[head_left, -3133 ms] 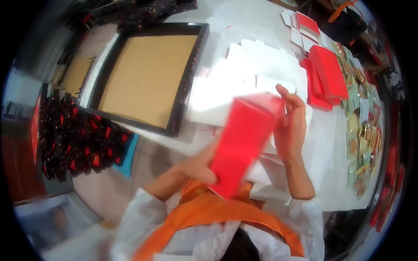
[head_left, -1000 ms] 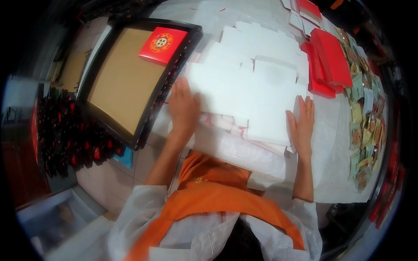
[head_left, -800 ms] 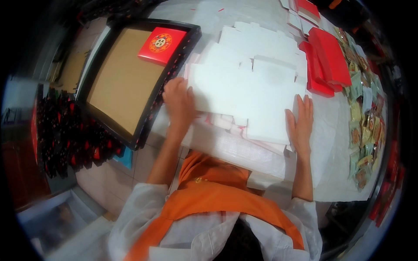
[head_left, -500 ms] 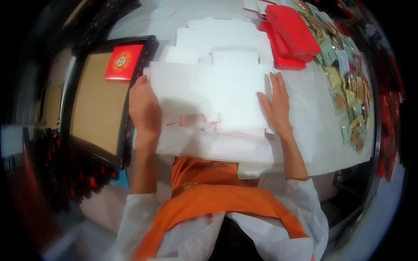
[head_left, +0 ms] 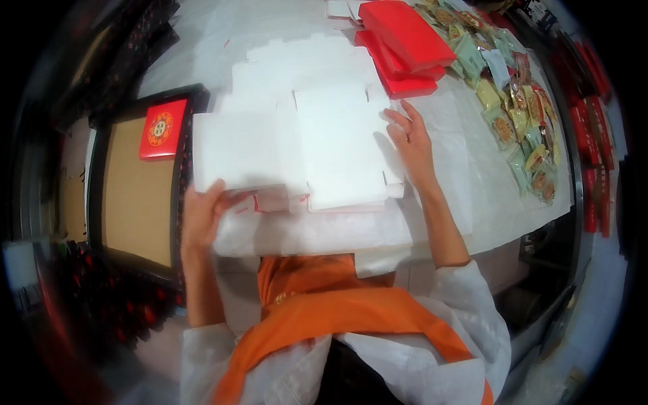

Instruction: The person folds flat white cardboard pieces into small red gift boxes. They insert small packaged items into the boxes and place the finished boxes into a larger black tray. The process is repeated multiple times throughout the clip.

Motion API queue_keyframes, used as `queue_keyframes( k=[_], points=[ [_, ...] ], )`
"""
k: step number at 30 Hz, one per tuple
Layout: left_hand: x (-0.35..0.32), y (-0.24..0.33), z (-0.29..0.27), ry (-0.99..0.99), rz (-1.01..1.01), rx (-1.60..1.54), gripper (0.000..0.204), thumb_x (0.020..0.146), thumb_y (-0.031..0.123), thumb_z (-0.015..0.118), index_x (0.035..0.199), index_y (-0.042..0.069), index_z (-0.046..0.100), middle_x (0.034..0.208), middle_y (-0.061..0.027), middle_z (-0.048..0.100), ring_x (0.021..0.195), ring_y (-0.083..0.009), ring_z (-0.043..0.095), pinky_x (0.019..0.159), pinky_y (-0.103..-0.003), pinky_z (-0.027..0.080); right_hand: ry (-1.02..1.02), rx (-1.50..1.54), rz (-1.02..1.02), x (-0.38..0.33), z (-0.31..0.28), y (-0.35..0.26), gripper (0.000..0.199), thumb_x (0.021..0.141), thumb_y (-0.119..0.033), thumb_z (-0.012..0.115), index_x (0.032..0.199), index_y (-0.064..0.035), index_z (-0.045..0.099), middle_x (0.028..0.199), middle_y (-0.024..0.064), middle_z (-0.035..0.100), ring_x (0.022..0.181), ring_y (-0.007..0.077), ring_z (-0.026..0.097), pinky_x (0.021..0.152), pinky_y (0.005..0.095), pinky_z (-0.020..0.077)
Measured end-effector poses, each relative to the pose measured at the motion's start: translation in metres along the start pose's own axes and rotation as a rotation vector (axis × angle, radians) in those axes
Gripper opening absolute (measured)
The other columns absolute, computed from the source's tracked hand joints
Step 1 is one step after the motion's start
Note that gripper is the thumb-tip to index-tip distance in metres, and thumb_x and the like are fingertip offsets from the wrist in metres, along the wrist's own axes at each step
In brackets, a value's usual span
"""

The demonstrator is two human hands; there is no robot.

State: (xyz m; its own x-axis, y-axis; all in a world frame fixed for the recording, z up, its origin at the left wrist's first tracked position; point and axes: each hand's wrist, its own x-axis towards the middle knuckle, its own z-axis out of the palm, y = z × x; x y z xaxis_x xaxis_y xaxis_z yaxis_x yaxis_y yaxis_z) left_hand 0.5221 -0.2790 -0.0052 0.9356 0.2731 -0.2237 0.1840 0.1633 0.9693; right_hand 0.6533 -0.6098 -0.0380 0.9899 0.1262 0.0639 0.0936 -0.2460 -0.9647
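Left hand (head_left: 202,216) pinching near-left corner of flat white box blanks (head_left: 304,145), grip closing on sheet edge. Right hand (head_left: 413,138) lying flat, fingers spread, grip wide, holding nothing, touching right edge of same blanks. Blanks lying spread in overlapping stack on white-covered table (head_left: 472,202), directly before person. Red boxes (head_left: 403,37) sitting beyond right hand. Small red box (head_left: 163,128) resting in black-framed tray (head_left: 138,196) at left. Wrapped pastries (head_left: 520,115) lining right side.
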Motion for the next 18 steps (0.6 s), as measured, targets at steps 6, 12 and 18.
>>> queue_keyframes(
  k=[6,12,18],
  points=[
    [-0.003,0.015,0.015,0.112,0.164,-0.344,0.014,0.082,0.005,0.053,0.094,-0.001,0.052,0.070,-0.0027,0.054,0.066,-0.0123,0.055,0.066,-0.033,0.053,0.057,-0.145,-0.141,-0.001,0.004,0.000,0.056,0.081,-0.010,0.057,0.130,-0.0037,0.031,0.118,0.0133,0.052,0.112,0.0207,0.046,0.092,0.0324,0.0356],
    [0.001,-0.016,0.021,0.299,-0.013,-0.532,0.009,0.085,0.011,0.051,0.092,0.005,0.051,0.071,-0.0019,0.054,0.070,-0.0118,0.056,0.070,-0.031,0.052,-0.075,-0.090,0.055,-0.001,-0.005,-0.004,0.051,0.083,-0.013,0.055,0.128,-0.0033,0.034,0.119,0.0133,0.051,0.112,0.0200,0.047,0.091,0.0328,0.0366],
    [-0.034,0.034,0.000,0.292,0.175,-0.804,0.017,0.085,0.012,0.050,0.099,0.002,0.050,0.087,-0.0073,0.057,0.079,-0.0126,0.058,0.068,-0.026,0.051,0.031,0.003,0.022,-0.016,-0.006,-0.028,0.043,0.086,-0.012,0.049,0.126,-0.0022,0.038,0.113,0.0086,0.054,0.098,0.0127,0.051,0.082,0.0239,0.0402]
  ],
)
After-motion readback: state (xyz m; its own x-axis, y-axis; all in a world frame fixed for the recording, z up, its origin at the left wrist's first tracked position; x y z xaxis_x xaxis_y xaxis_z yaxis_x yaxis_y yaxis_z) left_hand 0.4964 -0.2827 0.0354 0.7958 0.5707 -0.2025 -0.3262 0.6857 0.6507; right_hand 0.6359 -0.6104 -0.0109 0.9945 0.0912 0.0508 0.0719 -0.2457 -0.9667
